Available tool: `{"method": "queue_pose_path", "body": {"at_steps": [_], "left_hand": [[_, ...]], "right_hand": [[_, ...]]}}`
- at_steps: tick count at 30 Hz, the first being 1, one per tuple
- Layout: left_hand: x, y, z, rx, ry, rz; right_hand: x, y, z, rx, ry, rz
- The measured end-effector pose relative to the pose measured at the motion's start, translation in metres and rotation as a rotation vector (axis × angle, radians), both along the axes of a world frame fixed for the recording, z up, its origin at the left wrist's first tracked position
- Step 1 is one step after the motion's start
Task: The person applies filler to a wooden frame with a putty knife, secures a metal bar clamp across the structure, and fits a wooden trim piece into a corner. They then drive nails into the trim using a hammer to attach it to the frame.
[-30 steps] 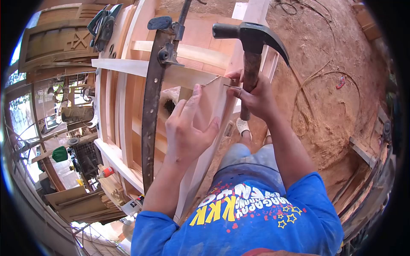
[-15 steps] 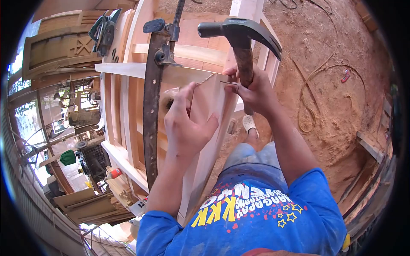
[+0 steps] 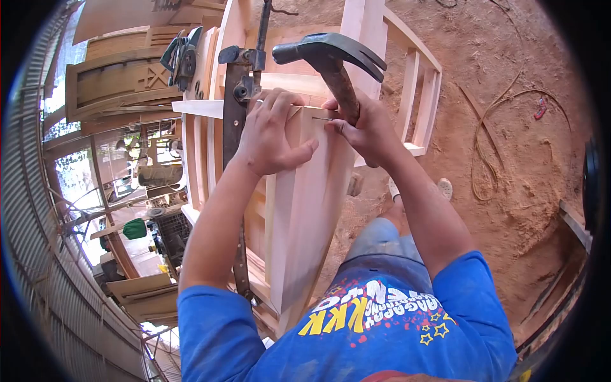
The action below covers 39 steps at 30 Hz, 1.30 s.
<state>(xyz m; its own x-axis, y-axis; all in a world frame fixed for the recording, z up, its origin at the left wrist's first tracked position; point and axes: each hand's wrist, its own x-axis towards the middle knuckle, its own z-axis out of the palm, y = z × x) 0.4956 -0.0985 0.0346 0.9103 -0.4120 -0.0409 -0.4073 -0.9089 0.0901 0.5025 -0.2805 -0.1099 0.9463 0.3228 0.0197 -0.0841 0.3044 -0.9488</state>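
Observation:
A claw hammer (image 3: pixel 331 57) with a dark head is in my right hand (image 3: pixel 369 127), its head pointing up and away. The same hand pinches a thin nail (image 3: pixel 322 119) at the corner of the pale wooden frame (image 3: pixel 304 184). My left hand (image 3: pixel 272 134) rests on the frame's end, thumb spread from the other fingers, a ring on one finger. Nothing shows in its grip. Just left of it runs a long metal bar clamp (image 3: pixel 234 127) with a threaded screw at its top.
A green power tool (image 3: pixel 182 58) sits on wood at the upper left. Carved panels (image 3: pixel 114 86) stand beyond it. A hose or cord (image 3: pixel 484 146) loops over the sandy floor (image 3: pixel 528 165) at right. An off-white shoe (image 3: pixel 445 188) shows below.
My left hand has shifted up to the frame's top edge beside the clamp. The hammer head has tilted a little left. The camera view has shifted, and both shoes now show.

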Motion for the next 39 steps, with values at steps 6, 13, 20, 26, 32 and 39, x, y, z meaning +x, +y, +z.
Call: {"method": "queue_pose_path", "body": {"at_steps": [6, 13, 20, 26, 32, 39], "left_hand": [[0.004, 0.006, -0.001, 0.038, 0.102, -0.001], [0.01, 0.008, -0.005, 0.028, 0.09, -0.079], [0.013, 0.009, -0.006, 0.041, 0.101, -0.115], [0.014, 0.009, -0.007, 0.022, 0.116, -0.144], [0.016, 0.011, -0.007, 0.028, 0.106, -0.154], [0.011, 0.012, -0.006, 0.032, 0.132, -0.138]], "right_hand": [[-0.007, -0.007, 0.004, -0.018, 0.024, -0.061], [-0.09, -0.043, -0.013, 0.188, 0.365, -0.091], [-0.154, -0.025, -0.002, 0.505, 0.287, -0.314], [-0.147, -0.021, 0.009, 0.16, 0.271, -0.18], [-0.165, -0.017, -0.003, 0.51, 0.027, -0.494], [-0.155, -0.027, 0.021, 0.569, 0.263, -0.566]]}}
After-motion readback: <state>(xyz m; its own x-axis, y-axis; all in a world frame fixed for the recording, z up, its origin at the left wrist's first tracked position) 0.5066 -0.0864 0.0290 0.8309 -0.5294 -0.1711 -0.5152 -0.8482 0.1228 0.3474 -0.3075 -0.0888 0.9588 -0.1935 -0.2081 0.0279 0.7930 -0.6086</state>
